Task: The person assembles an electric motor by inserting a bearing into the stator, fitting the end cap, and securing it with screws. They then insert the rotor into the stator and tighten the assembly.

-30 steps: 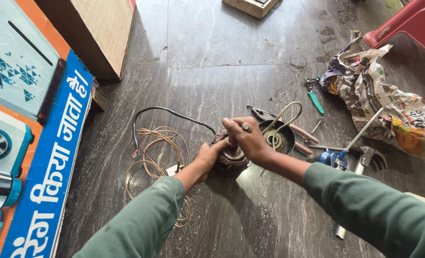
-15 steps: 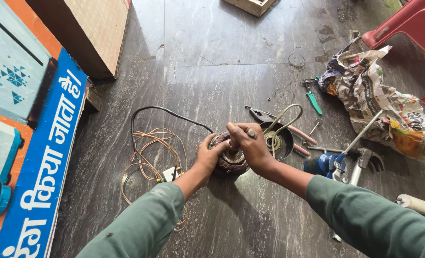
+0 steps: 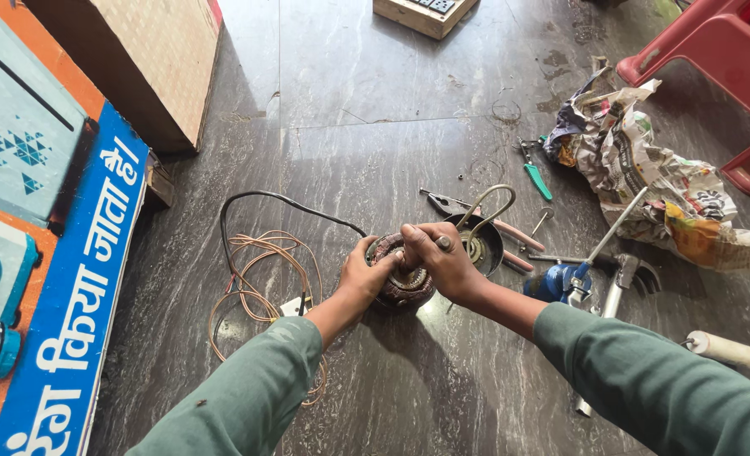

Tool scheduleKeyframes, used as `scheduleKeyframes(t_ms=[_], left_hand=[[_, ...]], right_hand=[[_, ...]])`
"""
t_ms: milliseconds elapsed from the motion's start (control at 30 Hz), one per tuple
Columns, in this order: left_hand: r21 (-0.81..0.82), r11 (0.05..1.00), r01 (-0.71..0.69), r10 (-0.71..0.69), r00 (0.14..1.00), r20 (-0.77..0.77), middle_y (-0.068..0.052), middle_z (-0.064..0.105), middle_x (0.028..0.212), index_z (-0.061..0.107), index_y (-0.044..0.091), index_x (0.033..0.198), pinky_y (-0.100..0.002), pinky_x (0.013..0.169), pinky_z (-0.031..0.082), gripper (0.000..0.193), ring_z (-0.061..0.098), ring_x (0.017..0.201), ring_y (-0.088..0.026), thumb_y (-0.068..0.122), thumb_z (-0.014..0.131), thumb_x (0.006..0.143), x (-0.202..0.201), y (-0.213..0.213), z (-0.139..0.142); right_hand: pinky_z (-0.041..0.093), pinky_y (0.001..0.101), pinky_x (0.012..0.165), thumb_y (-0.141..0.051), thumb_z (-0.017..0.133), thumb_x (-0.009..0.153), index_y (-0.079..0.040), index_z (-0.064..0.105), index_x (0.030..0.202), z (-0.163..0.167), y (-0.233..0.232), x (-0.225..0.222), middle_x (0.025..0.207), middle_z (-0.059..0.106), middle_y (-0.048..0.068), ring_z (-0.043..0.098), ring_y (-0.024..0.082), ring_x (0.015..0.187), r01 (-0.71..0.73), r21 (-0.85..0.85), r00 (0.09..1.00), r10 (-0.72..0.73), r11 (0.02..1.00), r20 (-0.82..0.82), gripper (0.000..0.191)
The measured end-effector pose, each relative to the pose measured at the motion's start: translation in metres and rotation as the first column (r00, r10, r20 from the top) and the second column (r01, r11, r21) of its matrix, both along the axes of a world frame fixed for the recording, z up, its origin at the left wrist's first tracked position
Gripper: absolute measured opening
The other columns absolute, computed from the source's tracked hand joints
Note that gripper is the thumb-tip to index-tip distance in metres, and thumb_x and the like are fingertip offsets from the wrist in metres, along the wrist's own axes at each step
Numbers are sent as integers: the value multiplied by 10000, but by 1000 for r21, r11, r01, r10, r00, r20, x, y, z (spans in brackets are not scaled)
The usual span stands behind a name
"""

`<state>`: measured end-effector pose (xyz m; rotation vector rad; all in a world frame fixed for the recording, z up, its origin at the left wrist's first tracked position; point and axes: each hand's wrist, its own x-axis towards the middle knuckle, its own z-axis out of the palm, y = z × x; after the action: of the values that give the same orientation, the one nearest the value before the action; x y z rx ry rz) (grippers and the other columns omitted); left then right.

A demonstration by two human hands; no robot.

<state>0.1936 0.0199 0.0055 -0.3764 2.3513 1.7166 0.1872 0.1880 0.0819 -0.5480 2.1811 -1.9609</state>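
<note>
Motor winding (image 3: 402,285) sits on floor (image 3: 375,127), dead centre. Left hand (image 3: 366,272) clamped at 9 o'clock, right hand (image 3: 435,257) at 1. Likely heavy, stiff; copper wires fragile, so hold the outer rim.

Both hands cover most of the motor winding (image 3: 402,285); the red stool (image 3: 721,76) and wooden box (image 3: 425,13) run off frame.

Dark stone floor (image 3: 375,127), cardboard box (image 3: 138,59) upper left, blue-and-orange signboard (image 3: 62,279) along the left edge, loose copper wire loops (image 3: 257,279), pliers (image 3: 476,215), green-handled tool (image 3: 537,179), crumpled newspaper (image 3: 645,181), red plastic stool (image 3: 721,76), blue canister (image 3: 556,283), white roller (image 3: 722,349)
</note>
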Motion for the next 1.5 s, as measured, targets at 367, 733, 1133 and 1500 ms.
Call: scheduleKeyframes(t_ms=[367,733,1133,1500], left_hand=[[-23,998,-57,56,997,-45,-212,688,1269,585,116,1396,-411,1030,504,724,661,1211,-315,414,791,769,3,6,-10],[-90,993,-74,69,996,-61,-216,701,1183,586,147,1357,-441,994,512,666,672,1150,-354,372,811,772,5,10,-7],[261,952,160,-151,987,-54,-172,684,1221,504,97,1392,-396,931,573,672,686,1107,-265,239,742,779,-26,-12,-59],[349,871,347,-372,928,6,-213,646,1259,362,-23,1469,-343,919,580,824,670,1114,-249,157,745,761,-28,-29,-44]], right_hand=[[388,284,542,-257,519,1084,-29,513,656,-9,-2,1,609,495,-5,432,81,576,46,-71,999,-44,996,23,485],[378,286,546,-234,520,1085,-24,483,650,-18,1,-3,599,465,-6,399,77,577,-1,-85,1000,2,996,15,484],[477,301,655,-170,620,999,11,677,914,-8,-13,4,782,618,70,567,129,710,-38,252,991,69,967,-118,208],[428,478,1026,-114,879,646,-21,438,1354,-10,8,31,1210,442,188,486,377,1190,314,644,934,-103,698,-343,839]])
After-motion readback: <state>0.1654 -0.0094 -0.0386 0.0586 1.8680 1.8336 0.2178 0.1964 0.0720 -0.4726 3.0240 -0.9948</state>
